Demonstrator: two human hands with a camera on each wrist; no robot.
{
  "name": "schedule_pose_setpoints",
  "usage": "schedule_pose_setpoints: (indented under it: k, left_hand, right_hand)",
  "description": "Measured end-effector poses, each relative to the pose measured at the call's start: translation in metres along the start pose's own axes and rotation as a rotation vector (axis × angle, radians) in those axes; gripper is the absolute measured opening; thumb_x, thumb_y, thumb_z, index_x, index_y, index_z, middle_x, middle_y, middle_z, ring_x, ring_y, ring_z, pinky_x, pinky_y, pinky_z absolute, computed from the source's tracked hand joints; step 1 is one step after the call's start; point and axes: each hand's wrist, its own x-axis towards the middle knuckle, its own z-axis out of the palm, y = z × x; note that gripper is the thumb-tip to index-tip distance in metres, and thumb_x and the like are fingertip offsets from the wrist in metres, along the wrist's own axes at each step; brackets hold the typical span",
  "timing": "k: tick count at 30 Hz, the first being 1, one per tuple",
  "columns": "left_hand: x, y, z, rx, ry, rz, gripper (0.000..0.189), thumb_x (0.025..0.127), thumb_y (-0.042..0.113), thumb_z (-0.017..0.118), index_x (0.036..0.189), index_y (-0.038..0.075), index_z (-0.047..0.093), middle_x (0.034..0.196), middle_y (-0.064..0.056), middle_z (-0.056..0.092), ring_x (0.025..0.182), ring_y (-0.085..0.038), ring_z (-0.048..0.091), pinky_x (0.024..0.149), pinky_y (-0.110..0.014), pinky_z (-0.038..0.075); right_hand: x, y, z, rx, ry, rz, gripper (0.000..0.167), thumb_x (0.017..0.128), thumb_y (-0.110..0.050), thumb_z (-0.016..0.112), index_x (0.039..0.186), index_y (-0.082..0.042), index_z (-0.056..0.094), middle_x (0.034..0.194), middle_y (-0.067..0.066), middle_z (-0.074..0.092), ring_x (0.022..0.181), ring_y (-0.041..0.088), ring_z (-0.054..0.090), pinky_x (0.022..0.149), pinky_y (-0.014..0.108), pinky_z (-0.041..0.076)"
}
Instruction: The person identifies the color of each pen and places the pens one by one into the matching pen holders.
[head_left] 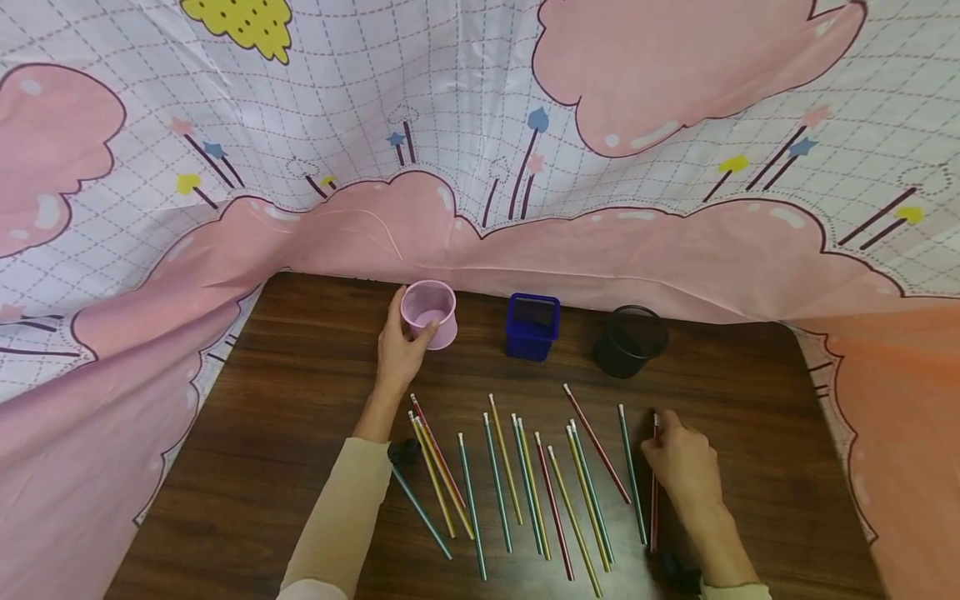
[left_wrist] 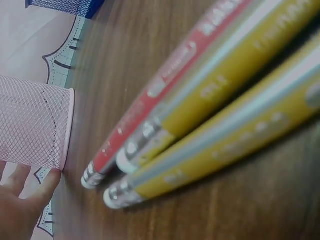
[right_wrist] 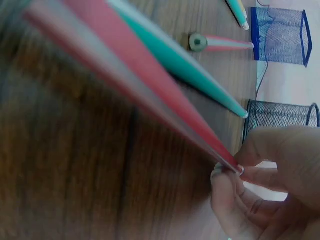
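My left hand [head_left: 399, 357] grips the pink mesh pencil cup [head_left: 442, 335] at the back left, thumb on its near side and fingers round its left side. In the left wrist view, fingertips lie against the mesh close to the cup's rim. At the right, my right hand [head_left: 684, 462] pinches the eraser end of a red pencil [head_left: 654, 517]. The right wrist view shows thumb and fingers closed on that end, its shaft slanting up toward the camera. A green pencil [head_left: 632, 475] lies just left of it.
A blue square mesh holder [head_left: 532, 343] and a black round mesh cup [head_left: 621, 358] stand along the back of the wooden table [head_left: 247, 400]. Several red, yellow and green pencils lie spread across the middle, including a yellow pencil [head_left: 574, 521]. A patterned cloth [head_left: 480, 225] hangs behind.
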Motion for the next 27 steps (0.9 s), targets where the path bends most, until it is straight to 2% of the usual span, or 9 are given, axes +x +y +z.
schedule_pose_setpoints:
  k: [2, 7, 9, 14, 21, 27]
  left_hand:
    - [0.000, 0.000, 0.000, 0.002, -0.004, -0.002, 0.081, 0.087, 0.026, 0.078, 0.155, 0.025, 0.034, 0.142, -0.015, 0.053, 0.110, -0.041, 0.062, 0.087, -0.049, 0.055]
    - [0.001, -0.001, 0.000, 0.010, -0.003, -0.003, 0.080, 0.087, 0.026, 0.079, 0.153, 0.027, 0.035, 0.141, -0.015, 0.055, 0.111, -0.039, 0.062, 0.087, -0.048, 0.055]
    - [0.001, -0.002, 0.001, 0.012, 0.001, -0.002, 0.079, 0.086, 0.027, 0.079, 0.153, 0.026, 0.036, 0.141, -0.014, 0.055, 0.114, -0.038, 0.061, 0.088, -0.048, 0.054]
    - [0.002, -0.002, 0.001, 0.008, 0.004, 0.001, 0.078, 0.086, 0.026, 0.079, 0.152, 0.026, 0.037, 0.141, -0.013, 0.055, 0.118, -0.036, 0.059, 0.092, -0.049, 0.052]
    - [0.001, 0.001, 0.001, -0.034, -0.001, -0.022, 0.078, 0.086, 0.022, 0.079, 0.152, 0.026, 0.037, 0.141, -0.016, 0.054, 0.115, -0.041, 0.060, 0.090, -0.049, 0.054]
    - [0.001, 0.002, 0.000, -0.030, -0.004, -0.045, 0.078, 0.086, 0.023, 0.079, 0.152, 0.027, 0.037, 0.140, -0.014, 0.055, 0.112, -0.040, 0.062, 0.088, -0.048, 0.055]
  right_hand:
    - [0.001, 0.002, -0.002, 0.013, -0.034, 0.015, 0.042, 0.078, -0.005, 0.069, 0.118, 0.003, 0.060, 0.076, 0.018, 0.066, 0.069, 0.045, 0.064, 0.055, 0.062, 0.049]
    - [0.003, 0.004, -0.006, 0.090, -0.105, 0.057, 0.040, 0.083, -0.007, 0.068, 0.121, 0.001, 0.059, 0.083, 0.013, 0.069, 0.069, 0.030, 0.065, 0.056, 0.047, 0.051]
    - [0.004, 0.003, -0.009, 0.133, -0.114, 0.076, 0.041, 0.085, -0.007, 0.067, 0.124, 0.000, 0.059, 0.086, 0.014, 0.071, 0.071, 0.028, 0.066, 0.058, 0.043, 0.051]
    - [0.007, -0.003, -0.016, 0.212, -0.095, 0.099, 0.045, 0.087, -0.007, 0.065, 0.131, -0.004, 0.058, 0.096, 0.016, 0.072, 0.079, 0.030, 0.069, 0.060, 0.039, 0.051]
    - [0.011, -0.013, -0.019, 0.391, -0.078, 0.153, 0.048, 0.089, -0.003, 0.064, 0.136, -0.008, 0.056, 0.094, 0.015, 0.068, 0.064, 0.014, 0.068, 0.051, 0.025, 0.055]
    - [0.012, -0.020, -0.017, 0.516, -0.040, 0.179, 0.050, 0.089, 0.000, 0.066, 0.136, -0.011, 0.057, 0.095, 0.015, 0.068, 0.064, 0.008, 0.068, 0.051, 0.025, 0.056]
